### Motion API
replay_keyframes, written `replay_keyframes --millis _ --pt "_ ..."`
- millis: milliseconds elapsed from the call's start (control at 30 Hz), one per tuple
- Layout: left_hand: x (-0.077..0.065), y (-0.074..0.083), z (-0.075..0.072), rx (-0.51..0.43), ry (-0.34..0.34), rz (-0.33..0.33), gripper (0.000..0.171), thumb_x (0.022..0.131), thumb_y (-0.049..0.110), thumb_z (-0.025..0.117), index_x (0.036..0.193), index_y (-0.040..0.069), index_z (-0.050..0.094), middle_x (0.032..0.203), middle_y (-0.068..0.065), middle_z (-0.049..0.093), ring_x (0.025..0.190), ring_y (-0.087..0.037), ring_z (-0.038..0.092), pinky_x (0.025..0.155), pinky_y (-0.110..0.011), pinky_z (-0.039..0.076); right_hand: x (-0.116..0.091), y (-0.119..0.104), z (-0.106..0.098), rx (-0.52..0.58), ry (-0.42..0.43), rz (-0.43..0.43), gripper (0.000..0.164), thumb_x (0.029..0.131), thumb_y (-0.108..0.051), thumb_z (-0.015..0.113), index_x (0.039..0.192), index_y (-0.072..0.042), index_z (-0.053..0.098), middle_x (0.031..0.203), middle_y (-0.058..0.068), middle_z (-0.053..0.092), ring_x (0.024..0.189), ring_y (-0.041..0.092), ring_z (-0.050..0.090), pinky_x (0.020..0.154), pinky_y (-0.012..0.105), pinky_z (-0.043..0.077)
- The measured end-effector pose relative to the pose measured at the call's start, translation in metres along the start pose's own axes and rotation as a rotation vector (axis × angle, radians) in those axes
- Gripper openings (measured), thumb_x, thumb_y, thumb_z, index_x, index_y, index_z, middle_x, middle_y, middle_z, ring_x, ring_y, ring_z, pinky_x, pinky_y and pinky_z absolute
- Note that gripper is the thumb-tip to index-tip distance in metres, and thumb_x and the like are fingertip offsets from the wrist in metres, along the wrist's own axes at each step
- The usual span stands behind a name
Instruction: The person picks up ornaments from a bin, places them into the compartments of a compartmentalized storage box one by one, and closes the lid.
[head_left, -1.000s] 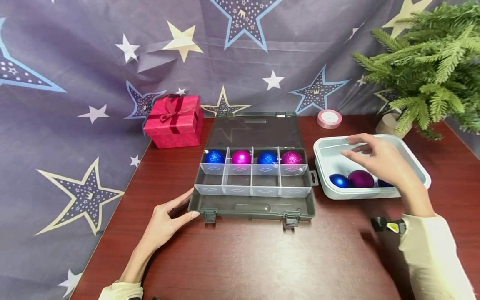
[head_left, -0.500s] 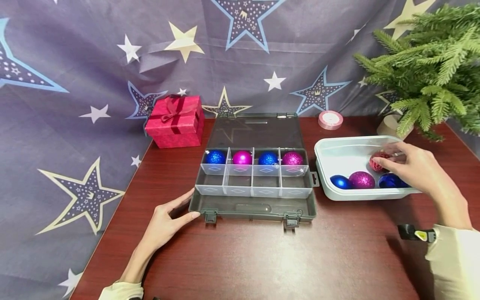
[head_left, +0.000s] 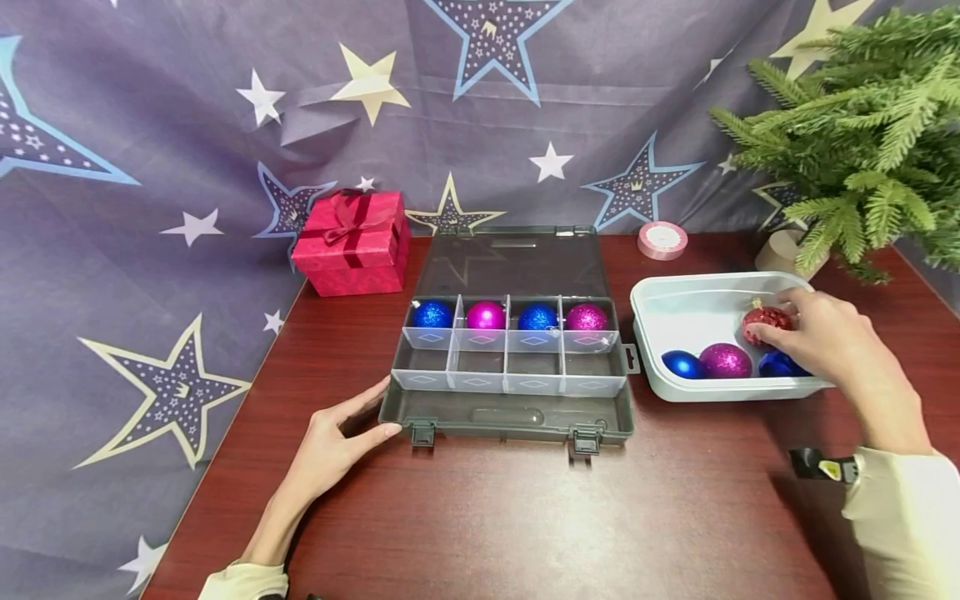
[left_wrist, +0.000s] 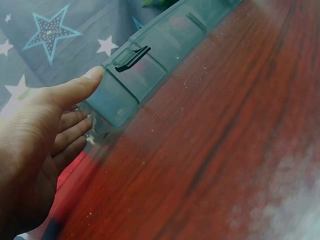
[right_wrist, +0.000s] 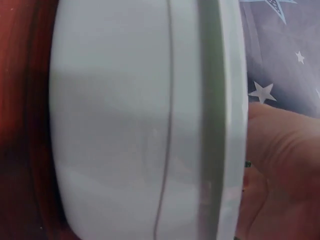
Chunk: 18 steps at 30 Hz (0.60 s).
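My right hand [head_left: 840,346] reaches over the right end of a pale plastic tub [head_left: 735,389] and holds a red glittery Christmas ball [head_left: 767,325] between thumb and fingers. Beneath it in the tub lie a blue ball [head_left: 682,364], a magenta glitter ball [head_left: 725,361] and a dark blue ball [head_left: 777,364]. In the right wrist view the tub's wall [right_wrist: 115,120] hides the ball. With fingers and thumb extended, my left hand [head_left: 326,446] touches the near left corner of a clear grey divided case [head_left: 442,408]; the left wrist view shows the thumb [left_wrist: 82,90] at its edge.
Four-across back compartments hold blue balls [head_left: 432,315] and pink balls [head_left: 486,316]; the case's lid [head_left: 517,262] lies back. Behind stand a red gift box [head_left: 352,250], a pink ribbon roll [head_left: 662,240] and an artificial fir tree [head_left: 862,142] overhanging the tub's far right.
My right hand has moved right and down into the tub and taken hold of the red ball. My left hand has stayed at the case's corner.
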<state>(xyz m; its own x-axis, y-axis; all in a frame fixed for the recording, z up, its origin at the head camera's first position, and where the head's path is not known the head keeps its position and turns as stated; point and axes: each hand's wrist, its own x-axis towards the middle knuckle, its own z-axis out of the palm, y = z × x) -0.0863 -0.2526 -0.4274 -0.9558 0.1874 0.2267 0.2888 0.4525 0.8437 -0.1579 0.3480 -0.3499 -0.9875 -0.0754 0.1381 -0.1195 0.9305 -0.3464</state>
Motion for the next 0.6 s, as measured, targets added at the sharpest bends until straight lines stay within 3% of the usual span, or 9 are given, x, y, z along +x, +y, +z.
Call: replay_keyframes --millis 233,533,600 --pt "0.001 -0.004 -0.001 0.0 -0.004 0.015 0.064 0.085 0.015 0.088 0.145 0.021 0.063 0.134 0.002 0.067 0.125 -0.009 0.061 0.103 -0.017 0.045 0.002 -0.001 0.008 -0.021 -0.019 -0.023 0.047 0.094 -0.025 0.077 0.123 0.009 0.063 0.114 0.038 0.058 0.097 0.062 0.056 0.075 0.078 0.042" --pt "-0.001 0.006 0.0 0.001 0.001 -0.004 0.063 0.085 0.005 0.086 0.144 0.006 0.062 0.134 -0.009 0.067 0.125 -0.009 0.061 0.104 -0.019 0.045 0.006 0.003 0.015 -0.022 0.006 -0.034 0.043 0.093 -0.019 0.078 0.12 0.011 0.063 0.105 0.04 0.061 0.091 0.064 0.056 0.075 0.078 0.043" --pt "0.0 0.005 0.0 0.0 0.0 0.001 0.063 0.085 0.005 0.086 0.144 0.007 0.063 0.134 -0.008 0.067 0.125 -0.009 0.061 0.104 -0.019 0.045 0.007 0.005 0.017 -0.015 0.001 -0.033 0.044 0.092 -0.018 0.078 0.121 0.011 0.062 0.105 0.04 0.061 0.092 0.065 0.056 0.075 0.078 0.043"
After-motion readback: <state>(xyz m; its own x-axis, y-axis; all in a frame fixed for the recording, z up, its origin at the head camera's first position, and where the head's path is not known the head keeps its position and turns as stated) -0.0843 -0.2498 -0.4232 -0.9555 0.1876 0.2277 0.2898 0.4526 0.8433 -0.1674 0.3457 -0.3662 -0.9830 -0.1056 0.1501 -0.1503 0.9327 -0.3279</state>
